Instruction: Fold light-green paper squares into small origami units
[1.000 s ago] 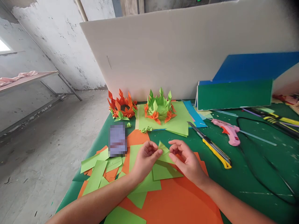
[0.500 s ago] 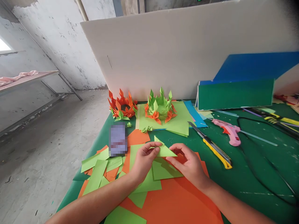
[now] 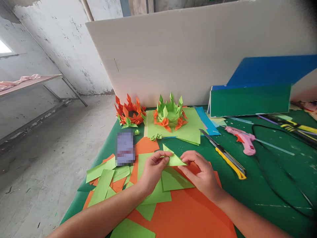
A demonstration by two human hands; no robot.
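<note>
A small green paper triangle (image 3: 176, 160), folded, is held up over the table between both hands. My left hand (image 3: 155, 168) pinches its left side between thumb and fingers. At its right corner, the fingers of my right hand (image 3: 200, 170) close on the edge, with the thumb a little lower. Beneath the hands lie a green paper piece (image 3: 173, 181) and a large orange sheet (image 3: 195, 211). Behind stand an orange paper crown (image 3: 128, 112) and a green paper crown (image 3: 170, 112) trimmed with orange flowers.
A phone (image 3: 125, 148), blurred out, lies left of the hands, near loose green strips (image 3: 101, 188). To the right are a yellow utility knife (image 3: 224, 155) and a pink glue gun (image 3: 244, 140) with a black cord. A white board (image 3: 158, 59) rises behind the table.
The right hand's fingers have shifted slightly at the triangle's right corner, which now looks a little shorter. The left hand keeps its pinch, and everything else stays put.
</note>
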